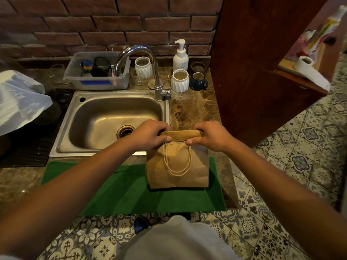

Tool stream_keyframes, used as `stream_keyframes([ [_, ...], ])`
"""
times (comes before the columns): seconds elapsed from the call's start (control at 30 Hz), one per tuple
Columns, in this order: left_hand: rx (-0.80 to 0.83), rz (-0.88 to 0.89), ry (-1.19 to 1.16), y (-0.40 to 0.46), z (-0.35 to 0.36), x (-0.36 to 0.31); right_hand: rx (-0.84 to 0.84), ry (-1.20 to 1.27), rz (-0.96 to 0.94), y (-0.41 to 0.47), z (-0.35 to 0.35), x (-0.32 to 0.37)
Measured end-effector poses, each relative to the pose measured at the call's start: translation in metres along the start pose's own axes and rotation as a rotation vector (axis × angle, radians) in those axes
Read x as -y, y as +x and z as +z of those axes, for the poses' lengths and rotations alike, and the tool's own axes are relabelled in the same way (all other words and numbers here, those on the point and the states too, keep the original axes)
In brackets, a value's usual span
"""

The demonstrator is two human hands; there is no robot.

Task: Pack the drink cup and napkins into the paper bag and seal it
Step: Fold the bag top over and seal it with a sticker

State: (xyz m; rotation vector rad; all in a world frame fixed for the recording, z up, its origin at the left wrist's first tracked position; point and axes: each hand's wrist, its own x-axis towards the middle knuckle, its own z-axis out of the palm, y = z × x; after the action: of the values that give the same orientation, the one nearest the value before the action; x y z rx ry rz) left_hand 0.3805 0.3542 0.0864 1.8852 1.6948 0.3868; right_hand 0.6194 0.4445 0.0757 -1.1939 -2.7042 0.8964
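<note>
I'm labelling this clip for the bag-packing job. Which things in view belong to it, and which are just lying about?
Belongs to the job:
paper bag, top folded over
left hand and right hand, both gripping the fold
green mat under the bag

Lying about:
sink
faucet
soap dispenser
plastic tub
blue mug

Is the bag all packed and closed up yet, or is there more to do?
Nearly done. No cup or napkins are lying out on the green mat, so they are probably inside the paper bag, though I cannot see in. The left hand and right hand are pinching its folded-over top. Left: finishing the fold and sealing it.
</note>
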Motion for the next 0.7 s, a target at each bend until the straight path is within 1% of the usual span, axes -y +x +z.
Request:
stream_keyframes([
  [0.1, -0.003, -0.063, -0.125, -0.009, -0.004, 0.004, -0.013, 0.174, -0.012, -0.005, 0.002, -0.008],
  [0.2, 0.037, -0.121, -0.094, -0.019, -0.002, 0.013, 0.011, 0.335, -0.024, -0.010, 0.001, -0.010],
  [0.3, 0.006, -0.145, -0.041, -0.021, 0.003, 0.015, 0.010, 0.360, -0.013, -0.010, 0.005, -0.012],
  [0.37, -0.027, -0.160, -0.015, -0.019, 0.003, 0.011, -0.025, 0.334, -0.005, -0.009, 0.006, -0.012],
  [0.43, -0.044, -0.172, 0.019, -0.019, 0.002, 0.009, -0.031, 0.252, -0.011, -0.008, 0.003, -0.010],
  [0.6, -0.030, -0.175, 0.112, -0.021, 0.004, 0.007, 0.150, -0.071, -0.050, -0.003, -0.011, 0.004],
  [0.7, -0.046, -0.161, 0.110, -0.021, 0.006, 0.004, 0.233, -0.074, -0.076, 0.003, -0.008, 0.013],
])
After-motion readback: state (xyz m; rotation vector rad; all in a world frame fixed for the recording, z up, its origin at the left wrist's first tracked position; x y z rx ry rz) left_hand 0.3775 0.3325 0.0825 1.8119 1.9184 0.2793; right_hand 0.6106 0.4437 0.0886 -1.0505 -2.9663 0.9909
